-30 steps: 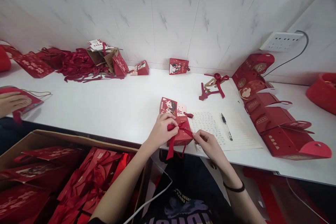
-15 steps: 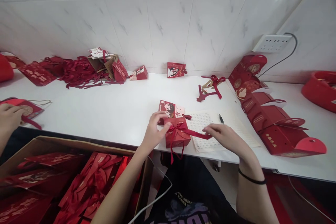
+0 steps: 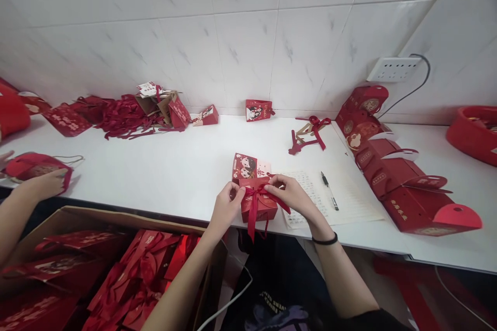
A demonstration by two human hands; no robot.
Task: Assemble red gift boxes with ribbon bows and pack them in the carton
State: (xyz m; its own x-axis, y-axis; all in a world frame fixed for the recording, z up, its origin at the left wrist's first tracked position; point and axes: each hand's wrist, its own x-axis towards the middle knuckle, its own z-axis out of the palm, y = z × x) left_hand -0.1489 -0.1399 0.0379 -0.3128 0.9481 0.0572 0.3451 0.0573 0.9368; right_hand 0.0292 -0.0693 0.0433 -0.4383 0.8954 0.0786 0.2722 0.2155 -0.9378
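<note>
A small red gift box (image 3: 267, 213) stands at the table's front edge, with a dark red ribbon (image 3: 252, 217) tied across its top and its ends hanging down the front. My left hand (image 3: 228, 204) pinches the left side of the ribbon's bow. From the right, my right hand (image 3: 288, 194) pinches the other side of the bow, and a ribbon end sticks out below its fingers. Right behind the red box, touching or nearly so, is a printed box (image 3: 245, 166) with cartoon figures and a pink side.
Written paper (image 3: 353, 201) with a pen (image 3: 329, 191) lies to the right. Folded red boxes (image 3: 411, 207) line the right side. A carton (image 3: 163, 221) of red boxes stands below left. At far left, another person's hands (image 3: 42, 183) handle a red item. Ribbons (image 3: 122, 114) lie near the wall.
My right hand has moved left from the stretched ribbon end to the bow. My left hand has shifted from the box top to the bow. The other person's hands moved too.
</note>
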